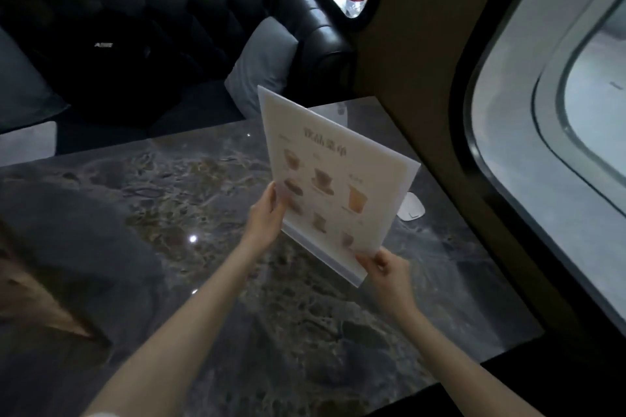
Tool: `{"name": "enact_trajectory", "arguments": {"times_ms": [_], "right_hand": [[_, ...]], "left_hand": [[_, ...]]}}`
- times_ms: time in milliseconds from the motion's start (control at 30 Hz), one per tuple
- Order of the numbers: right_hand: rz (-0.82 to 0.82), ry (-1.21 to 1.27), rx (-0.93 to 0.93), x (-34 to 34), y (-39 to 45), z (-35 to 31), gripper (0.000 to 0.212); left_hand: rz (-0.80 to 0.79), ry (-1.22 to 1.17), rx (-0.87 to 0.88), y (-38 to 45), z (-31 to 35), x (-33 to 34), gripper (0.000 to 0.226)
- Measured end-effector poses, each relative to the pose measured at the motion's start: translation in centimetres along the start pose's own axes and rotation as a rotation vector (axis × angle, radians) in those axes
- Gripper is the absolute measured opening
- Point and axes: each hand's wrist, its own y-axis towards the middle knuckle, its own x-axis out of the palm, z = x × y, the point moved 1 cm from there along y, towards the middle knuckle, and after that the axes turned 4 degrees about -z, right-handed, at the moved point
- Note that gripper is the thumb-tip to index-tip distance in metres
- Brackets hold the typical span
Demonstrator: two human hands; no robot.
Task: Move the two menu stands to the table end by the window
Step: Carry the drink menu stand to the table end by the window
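I see my left hand (266,217) gripping the menu stand's (333,179) left edge and my right hand (384,266) gripping its lower right corner. The stand is tilted, held above the marbled worktop (203,179), near the window (559,112) side.

Cream menu stand (333,179) with brown drink pictures; grey-brown mottled marble table (203,186).
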Motion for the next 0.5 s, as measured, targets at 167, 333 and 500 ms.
{"name": "enact_trajectory", "arguments": {"times_ms": [167,333,500], "right_hand": [[0.135,-0.04,0.045,-5.6,0.7,2.4,0.014],[0.262,-0.038,0.083,-10.5,0.7,3.5,0.01],[0.375,-0.034,0.131,-14.0,0.6,5.2,0.008]], "left_hand": [[-0.126,0.011,0.013,3.6,3.5,6.4,0.045],[-0.257,0.026,0.072,5.8,6.9,12.2,0.043],[-0.349,0.052,0.111,7.0,9.8,17.6,0.045]]}}
